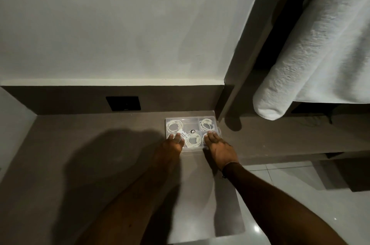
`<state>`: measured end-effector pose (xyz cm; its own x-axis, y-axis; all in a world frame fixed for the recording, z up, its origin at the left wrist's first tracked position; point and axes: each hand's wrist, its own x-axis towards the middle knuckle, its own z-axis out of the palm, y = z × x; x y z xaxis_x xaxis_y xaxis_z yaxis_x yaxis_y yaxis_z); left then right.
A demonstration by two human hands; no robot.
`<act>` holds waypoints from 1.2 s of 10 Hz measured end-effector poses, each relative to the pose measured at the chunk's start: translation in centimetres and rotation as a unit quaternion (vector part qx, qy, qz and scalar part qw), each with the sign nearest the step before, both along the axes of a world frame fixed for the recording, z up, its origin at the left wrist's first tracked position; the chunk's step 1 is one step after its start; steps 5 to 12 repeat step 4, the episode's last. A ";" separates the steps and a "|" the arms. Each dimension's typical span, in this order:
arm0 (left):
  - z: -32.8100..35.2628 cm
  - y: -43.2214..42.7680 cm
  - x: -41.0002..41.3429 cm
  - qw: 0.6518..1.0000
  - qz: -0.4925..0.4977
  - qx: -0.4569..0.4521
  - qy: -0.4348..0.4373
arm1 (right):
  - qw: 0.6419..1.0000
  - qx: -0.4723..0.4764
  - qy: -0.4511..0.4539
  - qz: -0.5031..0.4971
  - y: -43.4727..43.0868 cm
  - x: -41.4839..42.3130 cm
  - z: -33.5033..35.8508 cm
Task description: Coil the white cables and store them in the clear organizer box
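Observation:
The clear organizer box [190,123] lies on the brown desk [100,164] against the back right corner. Coiled white cables sit in its compartments: one at the far left [174,126], one at the far right [207,124], one in the near middle [193,140]. A lid with a white label seems to cover them. My left hand [174,143] rests flat on the near left corner of the box. On the near right corner lies my right hand [218,147], palm down with fingers stretched over a fourth coil. Neither hand holds a cable.
A black wall plate [123,103] is set in the brown backsplash left of the box. A brown upright panel [230,94] borders the box on the right. A white rolled towel [296,76] hangs above right. The desk edge drops to a tiled floor [280,184].

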<state>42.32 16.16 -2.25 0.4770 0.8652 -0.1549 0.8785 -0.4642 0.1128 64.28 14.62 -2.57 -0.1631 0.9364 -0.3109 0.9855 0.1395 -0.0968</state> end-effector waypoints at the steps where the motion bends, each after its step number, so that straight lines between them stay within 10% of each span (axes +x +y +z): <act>1: -0.4 3.5 0.1 0.999 0.029 -0.013 -0.008 | 1.000 0.014 0.007 -0.001 3.9 0.0 0.0; 12: 1.0 4.8 0.0 0.999 0.033 -0.019 -0.026 | 0.999 -0.007 0.032 -0.002 5.2 0.0 1.5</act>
